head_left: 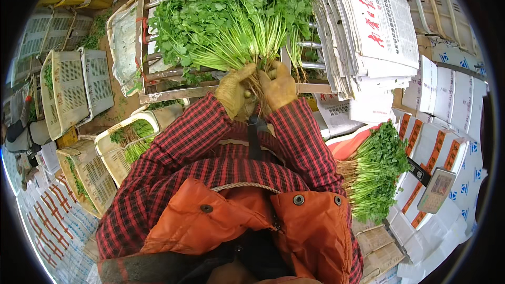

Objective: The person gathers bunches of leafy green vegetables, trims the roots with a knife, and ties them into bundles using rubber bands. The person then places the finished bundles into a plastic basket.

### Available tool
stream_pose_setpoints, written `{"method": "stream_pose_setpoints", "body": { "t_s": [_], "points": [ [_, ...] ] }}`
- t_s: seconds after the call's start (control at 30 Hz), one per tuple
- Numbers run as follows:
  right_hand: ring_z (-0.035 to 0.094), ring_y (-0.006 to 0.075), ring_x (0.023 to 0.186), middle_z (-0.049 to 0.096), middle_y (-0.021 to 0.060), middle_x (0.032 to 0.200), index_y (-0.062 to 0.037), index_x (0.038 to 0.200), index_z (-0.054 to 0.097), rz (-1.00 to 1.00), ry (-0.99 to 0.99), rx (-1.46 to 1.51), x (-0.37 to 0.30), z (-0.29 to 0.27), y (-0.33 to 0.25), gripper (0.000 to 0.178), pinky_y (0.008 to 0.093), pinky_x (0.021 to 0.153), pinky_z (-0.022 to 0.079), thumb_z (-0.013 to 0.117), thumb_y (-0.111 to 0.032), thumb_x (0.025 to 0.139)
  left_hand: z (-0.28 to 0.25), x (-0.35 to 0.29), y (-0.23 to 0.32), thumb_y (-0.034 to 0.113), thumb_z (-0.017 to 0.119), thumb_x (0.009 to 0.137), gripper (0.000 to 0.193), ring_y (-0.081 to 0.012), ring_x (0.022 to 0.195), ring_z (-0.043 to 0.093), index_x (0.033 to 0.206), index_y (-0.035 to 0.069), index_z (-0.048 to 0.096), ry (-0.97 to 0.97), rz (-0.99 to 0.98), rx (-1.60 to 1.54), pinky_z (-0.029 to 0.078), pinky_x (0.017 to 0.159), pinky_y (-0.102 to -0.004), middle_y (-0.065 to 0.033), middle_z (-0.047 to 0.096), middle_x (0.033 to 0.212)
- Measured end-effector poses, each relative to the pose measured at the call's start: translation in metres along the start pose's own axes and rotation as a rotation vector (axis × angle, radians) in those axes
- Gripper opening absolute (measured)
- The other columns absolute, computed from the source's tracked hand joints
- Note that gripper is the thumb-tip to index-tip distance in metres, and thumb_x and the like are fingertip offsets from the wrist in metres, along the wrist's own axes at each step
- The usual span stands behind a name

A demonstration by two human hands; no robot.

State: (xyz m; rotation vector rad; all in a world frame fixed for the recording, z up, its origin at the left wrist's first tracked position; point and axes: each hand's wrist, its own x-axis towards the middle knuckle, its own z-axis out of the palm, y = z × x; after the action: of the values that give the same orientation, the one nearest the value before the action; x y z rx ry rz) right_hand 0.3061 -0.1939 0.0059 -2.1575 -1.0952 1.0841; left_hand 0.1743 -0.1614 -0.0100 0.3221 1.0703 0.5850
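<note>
A thick bunch of leafy greens (239, 31), celery-like with pale stems and brown roots, lies on a metal-barred rack (184, 93), its root ends toward me. In a yellowish work glove, my left hand (234, 93) is closed at the base of the stems, thumb and finger on the roots. My right hand (279, 89), gloved alike, sits just to its right with fingers bent around the root ends. Thin roots hang down between the two hands. Part of the grip is hidden behind the gloves and roots.
A tall stack of newspapers (373, 26) stands right of the rack. More bundled greens (379, 173) lie at my right, beside white cartons and a hand-sized grey device (437, 189). Pale plastic crates (68, 89) fill the left side, one crate (113, 152) holding greens.
</note>
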Motion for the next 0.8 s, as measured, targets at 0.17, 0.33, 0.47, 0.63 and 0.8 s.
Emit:
{"method": "stream_pose_setpoints", "body": {
  "t_s": [0.17, 0.33, 0.47, 0.63, 0.8],
  "points": [
    [0.057, 0.0126, 0.063, 0.063, 0.0086, 0.079, 0.0083, 0.117, 0.053, -0.081, -0.016, 0.685, -0.042, -0.013, -0.04, 0.038, 0.0257, 0.055, 0.047, 0.063, -0.01, 0.086, 0.02, -0.044, 0.034, 0.021, 0.06, 0.09, 0.031, -0.0238, 0.091, 0.066, 0.114, 0.003, 0.055, -0.224, -0.044, -0.179, 0.056, 0.08, -0.038, -0.0156, 0.065, 0.106],
    [0.058, 0.0126, 0.062, 0.064, 0.0081, 0.081, 0.0084, 0.121, 0.051, 0.161, -0.11, 0.579, -0.028, 0.024, -0.009, 0.039, 0.0242, 0.055, 0.046, 0.059, -0.013, 0.09, -0.004, -0.017, 0.012, 0.023, 0.057, 0.093, 0.024, -0.0222, 0.084, 0.067, 0.111, 0.007, 0.059, -0.037, -0.006, -0.172, 0.06, 0.07, -0.0372, -0.0113, 0.068, 0.1],
    [0.067, 0.0279, 0.078, 0.067, 0.0165, 0.099, 0.0015, 0.122, 0.054, -0.075, -0.141, 0.054, -0.02, 0.022, 0.02, 0.042, 0.0387, 0.071, 0.052, 0.052, -0.028, 0.092, -0.014, -0.016, 0.008, 0.021, 0.057, 0.093, 0.028, -0.0234, 0.089, 0.066, 0.116, 0.006, 0.058, -0.024, -0.041, -0.285, 0.058, 0.076, -0.0374, -0.0114, 0.067, 0.103],
    [0.067, 0.0351, 0.076, 0.07, 0.0128, 0.087, 0.0021, 0.114, 0.058, -0.092, -0.259, -0.498, -0.029, 0.017, -0.025, 0.04, 0.0455, 0.074, 0.052, 0.051, -0.031, 0.093, -0.02, -0.005, 0.0, 0.013, 0.059, 0.091, 0.027, -0.0222, 0.088, 0.066, 0.114, 0.0, 0.06, -0.144, 0.015, -0.173, 0.054, 0.082, -0.0358, -0.0148, 0.068, 0.102],
    [0.064, 0.0193, 0.063, 0.066, 0.0069, 0.072, -0.0011, 0.11, 0.062, -0.059, -0.317, 0.014, -0.033, -0.017, -0.028, 0.028, 0.0313, 0.057, 0.053, 0.058, -0.022, 0.091, -0.017, -0.013, 0.009, 0.001, 0.064, 0.085, 0.017, -0.0209, 0.073, 0.067, 0.101, -0.004, 0.066, 0.074, 0.138, 0.046, 0.058, 0.066, -0.0328, -0.0127, 0.07, 0.091]
  ]
}}
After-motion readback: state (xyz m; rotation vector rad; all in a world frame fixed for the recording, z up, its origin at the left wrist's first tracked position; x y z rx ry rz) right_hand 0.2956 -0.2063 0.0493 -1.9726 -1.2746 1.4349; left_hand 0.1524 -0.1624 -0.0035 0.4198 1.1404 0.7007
